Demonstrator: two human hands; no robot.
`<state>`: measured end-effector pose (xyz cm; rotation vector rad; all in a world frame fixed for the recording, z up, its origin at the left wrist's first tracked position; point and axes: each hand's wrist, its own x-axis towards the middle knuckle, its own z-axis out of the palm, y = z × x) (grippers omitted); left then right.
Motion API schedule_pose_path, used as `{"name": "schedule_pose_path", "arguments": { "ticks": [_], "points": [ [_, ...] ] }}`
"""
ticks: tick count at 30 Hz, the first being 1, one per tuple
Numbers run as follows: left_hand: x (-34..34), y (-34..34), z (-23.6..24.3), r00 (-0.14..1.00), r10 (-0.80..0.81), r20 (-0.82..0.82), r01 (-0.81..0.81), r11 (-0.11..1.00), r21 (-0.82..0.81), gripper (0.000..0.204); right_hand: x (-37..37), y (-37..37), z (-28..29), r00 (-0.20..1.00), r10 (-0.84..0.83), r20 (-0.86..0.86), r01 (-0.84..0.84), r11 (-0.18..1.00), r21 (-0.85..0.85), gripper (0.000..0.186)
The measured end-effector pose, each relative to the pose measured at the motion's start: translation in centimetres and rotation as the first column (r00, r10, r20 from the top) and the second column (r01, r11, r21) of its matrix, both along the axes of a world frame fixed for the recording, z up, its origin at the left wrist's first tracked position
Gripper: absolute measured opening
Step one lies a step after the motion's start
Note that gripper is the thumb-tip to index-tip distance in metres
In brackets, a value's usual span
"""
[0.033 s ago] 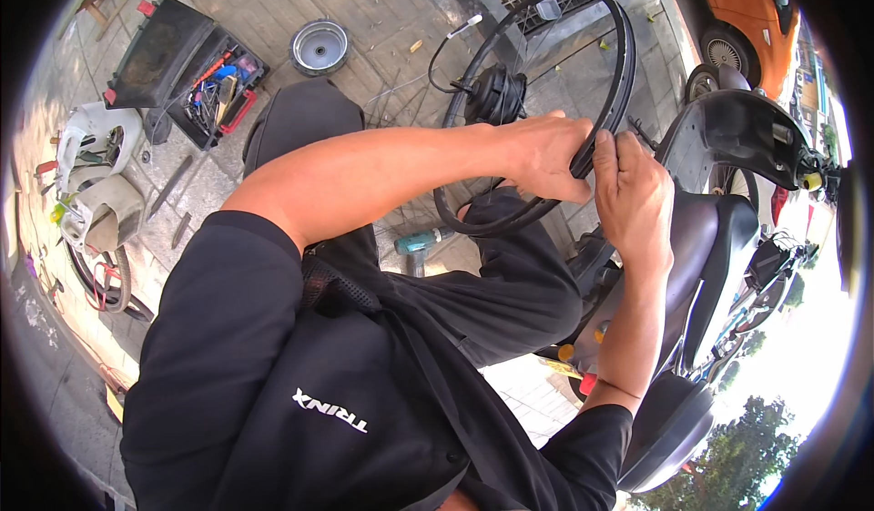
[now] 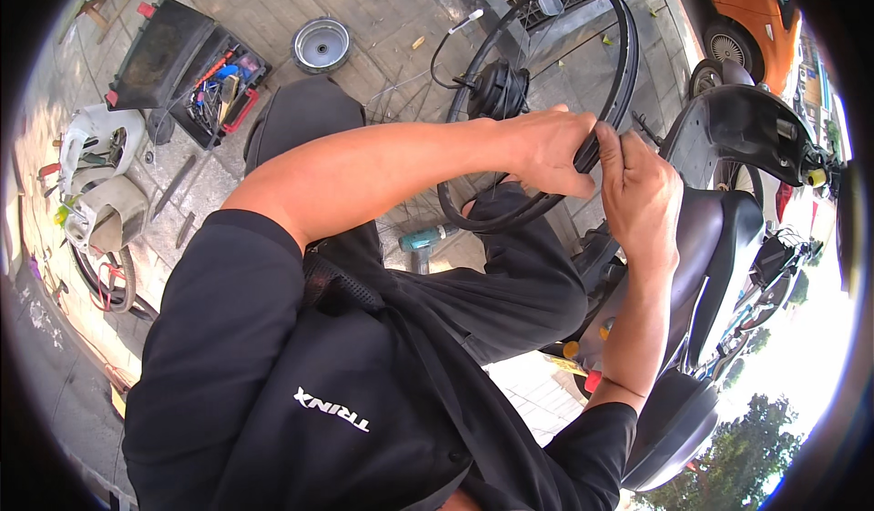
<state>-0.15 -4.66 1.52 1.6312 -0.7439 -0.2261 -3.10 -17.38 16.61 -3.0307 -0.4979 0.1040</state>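
A black wheel rim (image 2: 626, 56) stands tilted in front of me, over my bent legs. My left hand (image 2: 549, 151) is closed round its near right side, fingers wrapped over the edge. Just to the right, my right hand (image 2: 640, 183) grips the same stretch of rim, with the thumb pressed on it. Inside the ring is a black round hub (image 2: 499, 90), from which a cable with a white connector (image 2: 470, 17) sticks out. The part of the rim under my fingers is hidden.
A teal power drill (image 2: 424, 240) lies by my legs. To the left are an open toolbox (image 2: 218, 97), a silver round metal drum (image 2: 321, 45) and white plastic housings (image 2: 102, 142). On the right stand a dark scooter (image 2: 696, 238) and an orange car (image 2: 746, 6).
The view has shifted slightly. My right hand has moved a little to the right; both hands stay on the rim.
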Motion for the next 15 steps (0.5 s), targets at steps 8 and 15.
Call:
{"name": "schedule_pose_path", "arguments": {
  "ticks": [8,15],
  "points": [
    [0.2,0.7,1.1,0.979,-0.102,-0.176,0.12,0.988,0.094,0.044,0.9,-0.9,1.0,0.965,0.26,0.038,-0.259,0.966,-0.015,0.031],
    [0.2,0.4,2.6,0.936,-0.23,-0.267,0.204,0.971,-0.121,0.03,-0.4,-1.3,1.5,0.983,0.18,0.047,-0.183,0.98,0.083,0.032]
  ]
}}
